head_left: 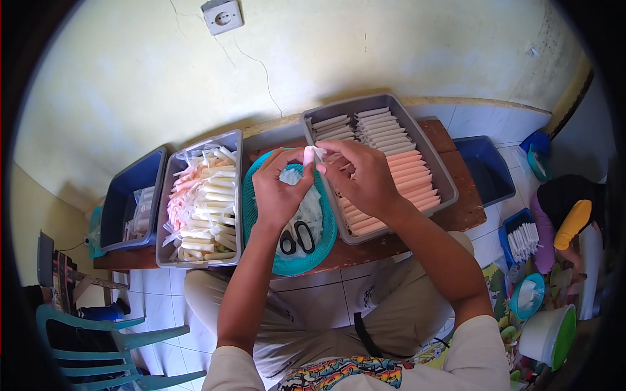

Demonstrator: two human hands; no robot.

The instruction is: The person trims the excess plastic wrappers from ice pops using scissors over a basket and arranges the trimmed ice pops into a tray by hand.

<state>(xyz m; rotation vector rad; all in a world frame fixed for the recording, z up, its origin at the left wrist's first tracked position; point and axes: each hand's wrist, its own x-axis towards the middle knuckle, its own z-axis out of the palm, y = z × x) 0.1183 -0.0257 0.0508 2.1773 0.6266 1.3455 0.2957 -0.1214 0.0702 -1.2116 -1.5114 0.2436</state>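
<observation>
Between the thumb and fingers of my left hand [277, 186] is a pink plastic-wrapped stick [309, 155], held upright. My right hand [362, 174] pinches the loose clear plastic [319, 151] at its upper end. Below both hands lies a round teal basket [331, 238] with clear plastic scraps and black-handled scissors [297, 238] in it. Right of it, a grey tray [445, 179] holds neat rows of orange sticks [414, 182] and pale grey ones [385, 130]. A second grey tray [239, 195] on the left holds a loose pile of pink and cream sticks [212, 202] with untrimmed plastic ends.
The trays stand on a low wooden bench [466, 189] against the wall. Dark blue bins [486, 166] flank it. A teal chair [156, 335] is at lower left. On the right, another person [567, 208] sits near a blue tray of white sticks [523, 241] and a bucket [541, 335].
</observation>
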